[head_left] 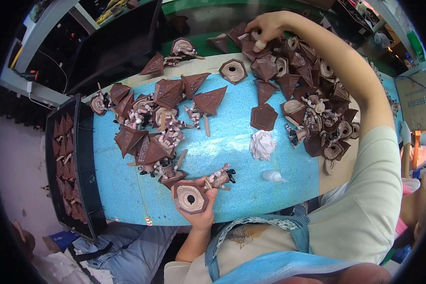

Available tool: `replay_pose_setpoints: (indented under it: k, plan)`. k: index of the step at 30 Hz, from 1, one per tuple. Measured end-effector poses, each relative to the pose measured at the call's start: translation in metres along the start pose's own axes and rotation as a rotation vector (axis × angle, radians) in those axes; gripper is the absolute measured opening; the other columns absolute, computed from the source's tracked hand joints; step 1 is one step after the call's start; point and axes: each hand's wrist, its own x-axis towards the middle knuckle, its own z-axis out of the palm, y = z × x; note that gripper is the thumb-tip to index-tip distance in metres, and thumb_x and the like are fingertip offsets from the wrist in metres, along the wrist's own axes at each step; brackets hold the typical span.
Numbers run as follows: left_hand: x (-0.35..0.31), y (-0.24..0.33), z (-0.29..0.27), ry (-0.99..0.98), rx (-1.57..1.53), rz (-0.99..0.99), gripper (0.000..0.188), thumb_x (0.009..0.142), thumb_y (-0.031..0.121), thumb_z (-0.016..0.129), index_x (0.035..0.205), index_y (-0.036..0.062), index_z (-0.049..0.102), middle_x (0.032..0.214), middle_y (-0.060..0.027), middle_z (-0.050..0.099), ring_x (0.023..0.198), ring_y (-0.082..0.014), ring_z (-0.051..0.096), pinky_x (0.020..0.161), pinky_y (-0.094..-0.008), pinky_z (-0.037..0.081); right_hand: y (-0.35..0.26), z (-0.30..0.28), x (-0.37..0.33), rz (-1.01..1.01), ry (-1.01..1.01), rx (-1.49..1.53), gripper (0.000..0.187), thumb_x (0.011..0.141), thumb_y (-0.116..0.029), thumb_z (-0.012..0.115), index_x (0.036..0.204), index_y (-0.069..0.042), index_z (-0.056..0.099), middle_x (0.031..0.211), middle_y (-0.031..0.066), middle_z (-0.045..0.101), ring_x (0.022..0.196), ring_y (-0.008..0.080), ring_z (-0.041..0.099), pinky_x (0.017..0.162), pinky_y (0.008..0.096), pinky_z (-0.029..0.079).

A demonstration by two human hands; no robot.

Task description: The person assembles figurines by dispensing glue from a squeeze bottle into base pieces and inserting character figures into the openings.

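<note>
Near the front edge of the table, my left hand (202, 218) is closed around a brown polygonal piece (190, 199) with a tan hollow and a dark hole in its middle. A small painted figurine (218, 178) with black boots lies against the same hand, by the thumb and fingers; whether it is joined to the piece is unclear. My right hand (269, 26) is stretched to the far side, its fingers bent around a brown pyramid-shaped piece (247, 43) at the edge of a heap. Part of that piece is hidden by the fingers and its neighbours.
Brown pieces and figurines lie piled at the right (312, 85) and left (151, 118) of the blue tabletop (227, 132). A crumpled white tissue (262, 145) and a small white squeeze bottle (272, 176) sit between. A black crate (92, 180) with brown pieces stands left. Other people sit nearby.
</note>
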Motion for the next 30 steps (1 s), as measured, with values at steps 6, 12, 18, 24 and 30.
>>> replay_pose_setpoints:
  k: [6, 12, 18, 24, 30]
  plan:
    - [0.002, 0.004, 0.002, -0.018, -0.032, -0.029, 0.054, 0.076, -0.004, 0.07, 0.115, 0.0011, 0.034, 0.106, -0.0148, 0.056, 0.1, -0.0201, 0.057, 0.089, -0.0346, 0.047, 0.002, -0.017, -0.014, 0.042, -0.21, -0.073, 0.081, 0.066, -0.051, 0.076, 0.131, -0.009, 0.051, 0.125, 0.0172, 0.055, 0.115, 0.03, 0.054, 0.095, 0.0402, 0.043]
    - [0.001, 0.007, -0.002, 0.017, -0.036, -0.032, 0.052, 0.075, -0.004, 0.071, 0.113, 0.0011, 0.036, 0.104, -0.0144, 0.057, 0.097, -0.019, 0.058, 0.088, -0.0344, 0.047, -0.079, -0.055, 0.098, -0.008, 0.11, -0.127, 0.063, 0.085, -0.046, 0.055, 0.133, -0.006, 0.047, 0.137, 0.0208, 0.043, 0.121, 0.0344, 0.046, 0.098, 0.0409, 0.039]
    - [0.001, 0.006, 0.0, -0.008, 0.097, -0.043, 0.057, 0.075, 0.005, 0.075, 0.117, -0.0002, 0.037, 0.101, -0.0131, 0.06, 0.089, -0.0166, 0.059, 0.08, -0.0294, 0.048, -0.113, 0.011, 0.217, -0.109, 0.556, -0.222, 0.054, 0.076, -0.033, 0.067, 0.128, -0.026, 0.053, 0.138, 0.0064, 0.044, 0.128, 0.0274, 0.04, 0.097, 0.0465, 0.042]
    - [0.004, 0.011, 0.004, -0.026, 0.116, -0.125, 0.05, 0.069, 0.0, 0.078, 0.105, 0.0003, 0.042, 0.1, -0.0132, 0.058, 0.094, -0.0203, 0.06, 0.083, -0.0339, 0.049, -0.037, 0.033, 0.232, -0.133, 0.653, -0.799, 0.049, 0.087, -0.04, 0.053, 0.123, -0.007, 0.056, 0.132, 0.0229, 0.047, 0.117, 0.0376, 0.049, 0.096, 0.0428, 0.04]
    - [0.003, 0.01, 0.006, 0.019, -0.099, -0.106, 0.054, 0.071, -0.002, 0.076, 0.11, 0.001, 0.038, 0.103, -0.0134, 0.058, 0.095, -0.0187, 0.059, 0.085, -0.0336, 0.049, -0.028, 0.008, 0.126, -0.083, 0.096, -0.385, 0.037, 0.07, -0.02, 0.063, 0.107, -0.022, 0.066, 0.112, 0.0065, 0.063, 0.105, 0.0253, 0.058, 0.082, 0.0469, 0.048]
